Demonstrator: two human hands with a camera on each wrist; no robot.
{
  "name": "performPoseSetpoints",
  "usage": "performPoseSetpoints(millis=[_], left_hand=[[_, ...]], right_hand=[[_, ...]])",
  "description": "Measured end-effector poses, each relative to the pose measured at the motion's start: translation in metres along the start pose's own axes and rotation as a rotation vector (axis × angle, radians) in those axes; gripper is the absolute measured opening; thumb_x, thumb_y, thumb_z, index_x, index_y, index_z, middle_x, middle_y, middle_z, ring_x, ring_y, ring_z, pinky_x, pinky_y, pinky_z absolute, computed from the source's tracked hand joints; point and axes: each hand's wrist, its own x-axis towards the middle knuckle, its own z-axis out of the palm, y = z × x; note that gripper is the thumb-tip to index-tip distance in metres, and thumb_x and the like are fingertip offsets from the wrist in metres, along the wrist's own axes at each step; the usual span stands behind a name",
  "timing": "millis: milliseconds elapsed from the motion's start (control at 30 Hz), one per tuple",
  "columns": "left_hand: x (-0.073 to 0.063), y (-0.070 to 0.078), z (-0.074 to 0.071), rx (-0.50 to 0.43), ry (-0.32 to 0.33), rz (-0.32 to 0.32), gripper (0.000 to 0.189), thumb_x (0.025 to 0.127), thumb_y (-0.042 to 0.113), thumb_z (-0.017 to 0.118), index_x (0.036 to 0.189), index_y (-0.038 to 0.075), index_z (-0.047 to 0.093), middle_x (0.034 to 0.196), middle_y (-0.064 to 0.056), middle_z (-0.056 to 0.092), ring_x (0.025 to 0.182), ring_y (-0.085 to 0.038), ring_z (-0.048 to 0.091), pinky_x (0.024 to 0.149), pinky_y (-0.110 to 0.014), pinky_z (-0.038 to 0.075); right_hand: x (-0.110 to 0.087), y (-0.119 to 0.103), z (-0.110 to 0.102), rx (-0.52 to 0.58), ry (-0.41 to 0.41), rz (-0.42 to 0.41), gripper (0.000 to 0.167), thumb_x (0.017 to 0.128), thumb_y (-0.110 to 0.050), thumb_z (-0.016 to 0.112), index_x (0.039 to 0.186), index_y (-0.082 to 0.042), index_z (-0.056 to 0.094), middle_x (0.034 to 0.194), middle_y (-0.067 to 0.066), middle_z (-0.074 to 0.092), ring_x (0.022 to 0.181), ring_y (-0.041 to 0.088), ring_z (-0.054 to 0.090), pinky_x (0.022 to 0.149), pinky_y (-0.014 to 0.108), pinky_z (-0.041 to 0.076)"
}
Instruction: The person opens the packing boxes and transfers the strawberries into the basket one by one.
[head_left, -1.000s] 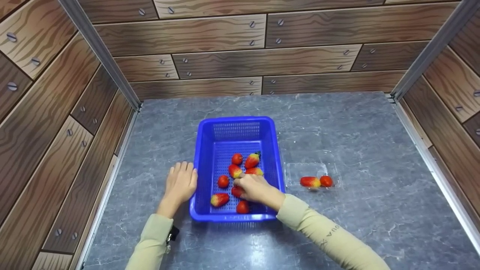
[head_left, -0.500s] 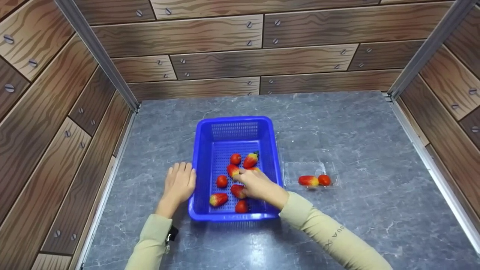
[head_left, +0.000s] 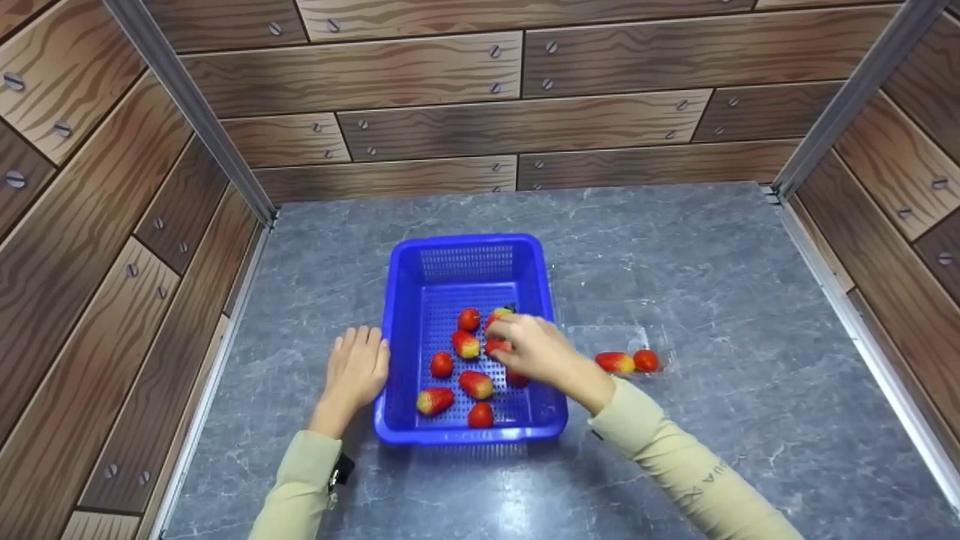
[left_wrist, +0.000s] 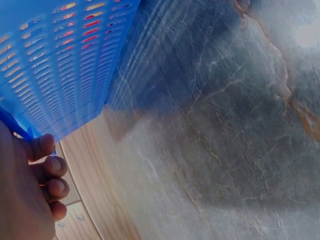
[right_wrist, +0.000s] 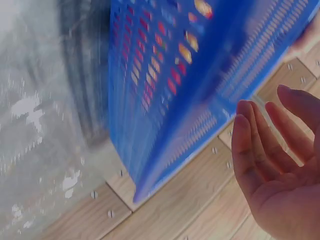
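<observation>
A blue perforated basket (head_left: 471, 433) holds several strawberries (head_left: 476, 385) with yellowish ends and several round red fruits (head_left: 441, 364). My right hand (head_left: 536, 346) hovers over the basket's right side, partly hiding some of the fruit. In the right wrist view, its fingers (right_wrist: 260, 145) are loosely bent beside the basket's rim, and nothing shows in the palm. My left hand (head_left: 358, 365) rests against the basket's left rim. From the left wrist view, its relaxed fingertips (left_wrist: 55, 167) lie next to the basket's wall (left_wrist: 55, 65).
A clear plastic container (head_left: 656, 334) stands right of the basket, with a strawberry (head_left: 615, 362) and a round red fruit (head_left: 646, 361) in it. Wood-patterned walls (head_left: 420, 75) enclose the grey marbled table (head_left: 675, 247) at the back and both sides.
My right hand has shifted up and to the right inside the basket area, uncovering a strawberry near the middle. My left hand stays at the left rim.
</observation>
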Motion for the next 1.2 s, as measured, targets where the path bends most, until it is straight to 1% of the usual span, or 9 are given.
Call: performPoseSetpoints(millis=[167,267,367,533,733,833,1000,1100,1200], left_hand=[[0.0,0.0,-0.001,-0.014,-0.005,-0.003,0.026,0.1,0.019,0.042,0.091,-0.001,0.055,0.086,-0.018,0.054,0.084,-0.04,0.05,0.074,-0.049,0.038],[0.0,0.0,-0.002,-0.027,-0.001,-0.004,0.026,0.1,0.019,0.041,0.09,0.0,0.056,0.085,-0.018,0.054,0.083,-0.04,0.05,0.074,-0.05,0.038],[0.0,0.0,-0.001,-0.026,0.009,0.001,0.026,0.1,0.019,0.041,0.09,0.0,0.056,0.084,-0.018,0.054,0.082,-0.04,0.05,0.073,-0.05,0.038],[-0.001,0.0,-0.001,-0.027,0.012,0.008,0.026,0.1,0.019,0.042,0.089,0.0,0.055,0.083,-0.017,0.053,0.081,-0.04,0.05,0.071,-0.049,0.038],[0.0,-0.001,0.0,-0.027,0.019,0.011,0.027,0.1,0.019,0.042,0.091,-0.001,0.056,0.084,-0.018,0.054,0.082,-0.041,0.05,0.072,-0.05,0.038],[0.001,-0.001,0.001,-0.027,0.024,0.014,0.026,0.1,0.019,0.042,0.091,-0.001,0.057,0.085,-0.018,0.054,0.082,-0.041,0.05,0.073,-0.05,0.038],[0.0,-0.001,0.0,-0.031,0.005,0.008,0.026,0.1,0.019,0.041,0.092,-0.001,0.056,0.085,-0.018,0.054,0.083,-0.041,0.05,0.073,-0.05,0.038],[0.0,0.0,0.0,-0.04,-0.007,-0.005,0.026,0.1,0.019,0.041,0.092,-0.001,0.056,0.085,-0.018,0.054,0.083,-0.041,0.05,0.074,-0.05,0.038],[0.001,0.001,0.0,-0.044,-0.009,-0.007,0.025,0.1,0.019,0.042,0.093,-0.001,0.056,0.086,-0.018,0.055,0.084,-0.041,0.051,0.075,-0.05,0.038]], right_hand=[[-0.005,0.008,-0.022,0.016,0.038,0.069,0.019,0.086,-0.011,0.073,0.104,-0.008,0.072,0.097,0.007,0.071,0.083,0.022,0.067,0.073,0.036,0.055],[-0.009,0.016,-0.032,0.018,0.078,0.094,0.018,0.086,-0.012,0.073,0.103,-0.006,0.073,0.095,0.008,0.071,0.082,0.022,0.067,0.072,0.036,0.056],[-0.013,0.027,-0.041,0.019,0.101,0.115,0.016,0.086,-0.012,0.073,0.1,-0.006,0.073,0.092,0.009,0.071,0.079,0.022,0.066,0.069,0.036,0.055],[-0.024,0.046,-0.053,0.032,0.106,0.157,0.015,0.086,-0.012,0.073,0.099,-0.005,0.074,0.091,0.009,0.071,0.076,0.022,0.066,0.068,0.035,0.055],[-0.042,0.076,-0.061,0.026,0.112,0.193,0.014,0.083,-0.009,0.073,0.096,-0.004,0.074,0.084,0.006,0.07,0.073,0.022,0.066,0.065,0.037,0.055],[-0.054,0.095,-0.06,0.017,0.08,0.214,0.014,0.082,-0.008,0.072,0.095,-0.003,0.073,0.083,0.006,0.07,0.074,0.025,0.066,0.065,0.038,0.054],[-0.078,0.124,-0.055,0.035,-0.026,0.24,0.019,0.081,-0.003,0.071,0.1,0.002,0.072,0.091,0.016,0.071,0.082,0.034,0.067,0.071,0.044,0.055],[-0.09,0.134,-0.052,0.072,-0.112,0.271,0.026,0.08,-0.001,0.07,0.105,0.005,0.07,0.097,0.021,0.07,0.089,0.038,0.065,0.077,0.049,0.054],[-0.1,0.14,-0.048,0.105,-0.189,0.295,0.031,0.079,-0.003,0.073,0.108,0.005,0.068,0.1,0.022,0.069,0.094,0.041,0.064,0.08,0.053,0.052]])
